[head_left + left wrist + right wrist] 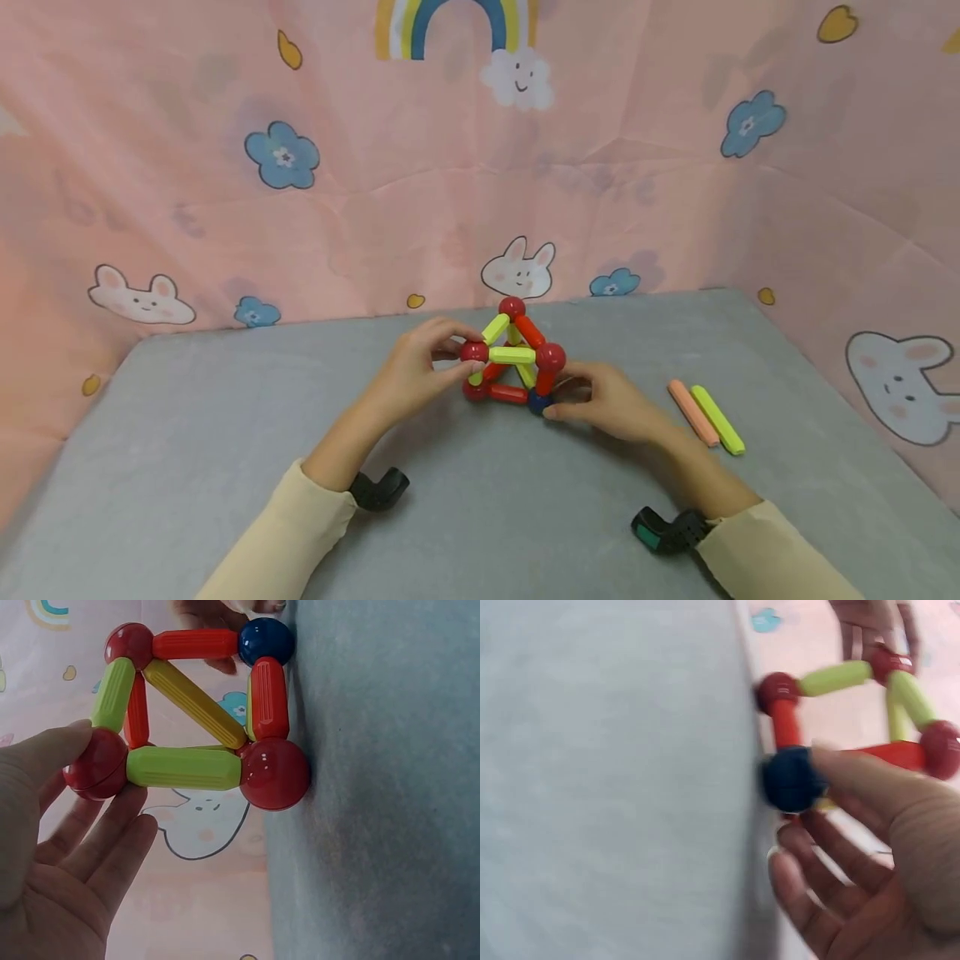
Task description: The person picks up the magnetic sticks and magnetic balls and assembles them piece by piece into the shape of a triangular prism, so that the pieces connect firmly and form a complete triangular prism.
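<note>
A frame of magnetic rods and balls (pixel 512 355) stands on the grey table, with green, red and yellow rods joining red balls and one blue ball. At its upper left, my left hand (pixel 405 375) pinches a red ball (pixel 97 763) between thumb and fingers. Low on the opposite side, my right hand (pixel 611 402) holds the blue ball (pixel 789 780), thumb on one side and fingers curled beneath in the right wrist view. One red ball (pixel 512 308) forms the top. A green rod (pixel 184 767) joins the pinched ball to a lower red ball (pixel 275 774).
Two loose rods, one orange (pixel 693 413) and one yellow-green (pixel 717 420), lie side by side to the right of the right hand. Behind the grey table (pixel 225 433) hangs a pink cloth (pixel 375 217) with printed rabbits and flowers.
</note>
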Action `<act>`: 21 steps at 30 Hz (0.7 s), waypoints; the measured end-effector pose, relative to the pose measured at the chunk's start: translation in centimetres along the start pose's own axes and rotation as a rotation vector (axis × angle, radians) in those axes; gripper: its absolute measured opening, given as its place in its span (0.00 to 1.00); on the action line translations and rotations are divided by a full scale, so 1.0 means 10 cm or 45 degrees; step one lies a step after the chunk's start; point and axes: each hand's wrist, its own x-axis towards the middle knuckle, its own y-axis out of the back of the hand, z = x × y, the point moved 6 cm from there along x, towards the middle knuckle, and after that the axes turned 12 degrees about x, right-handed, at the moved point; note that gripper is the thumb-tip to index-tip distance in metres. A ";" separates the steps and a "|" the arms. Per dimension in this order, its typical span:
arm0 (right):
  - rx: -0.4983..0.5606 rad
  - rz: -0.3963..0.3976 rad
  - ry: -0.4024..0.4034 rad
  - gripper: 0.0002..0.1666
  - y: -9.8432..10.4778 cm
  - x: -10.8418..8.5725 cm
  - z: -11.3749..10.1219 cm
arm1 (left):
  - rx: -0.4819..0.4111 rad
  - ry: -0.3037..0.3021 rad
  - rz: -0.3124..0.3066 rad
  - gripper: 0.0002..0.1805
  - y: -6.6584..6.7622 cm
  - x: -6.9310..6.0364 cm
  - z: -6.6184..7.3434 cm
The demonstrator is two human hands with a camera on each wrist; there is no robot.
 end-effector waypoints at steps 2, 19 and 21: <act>-0.019 0.012 -0.057 0.22 0.12 -0.06 -0.03 | -0.007 0.008 -0.018 0.16 0.00 -0.01 -0.01; -0.778 0.333 -0.444 0.15 0.81 -0.76 0.12 | -0.030 0.033 -0.066 0.19 0.01 -0.02 -0.04; -0.794 0.359 -0.429 0.17 0.79 -0.76 0.13 | -0.026 0.030 -0.066 0.19 0.02 -0.02 -0.04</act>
